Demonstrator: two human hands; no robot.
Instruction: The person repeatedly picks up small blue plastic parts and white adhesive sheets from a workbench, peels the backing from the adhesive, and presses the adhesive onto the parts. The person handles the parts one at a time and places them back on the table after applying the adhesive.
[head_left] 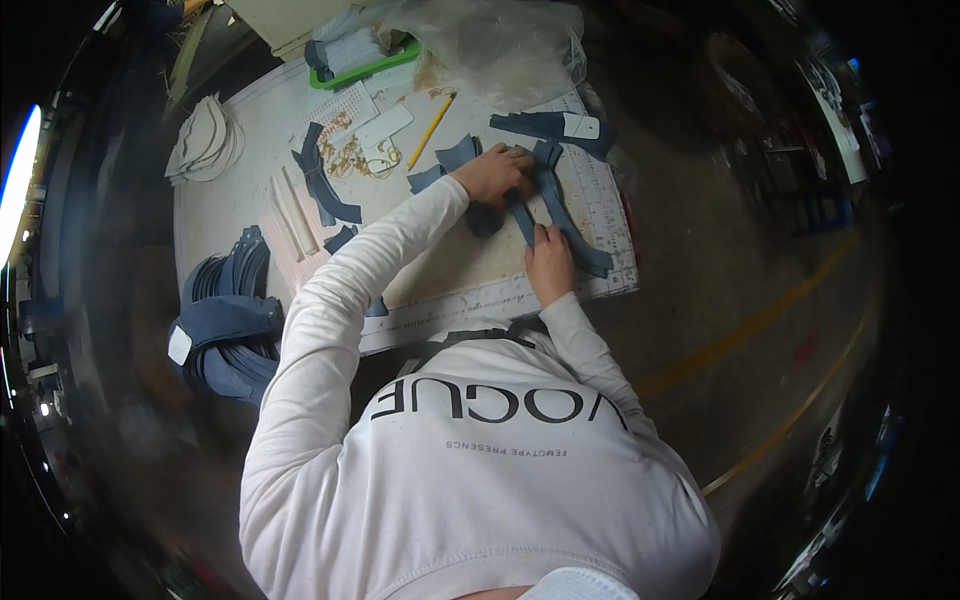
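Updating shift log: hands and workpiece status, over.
Left hand at far part of flat curved dark-blue strip; right hand at near end; slender yellow pencil lies apart.

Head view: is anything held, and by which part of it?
A blue strip: left hand touches its far part, right hand its near end; whether gripped or only pressed cannot be told.

white table (pixel 225 215), dark blue strips (pixel 566 222), yellow pencil (pixel 432 131)

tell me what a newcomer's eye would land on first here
Likely the boldly lettered white top, filling the lower middle. Then the left hand and right hand at dark blue strips on the right of the table, and the yellow pencil farther off, beside tan loops.
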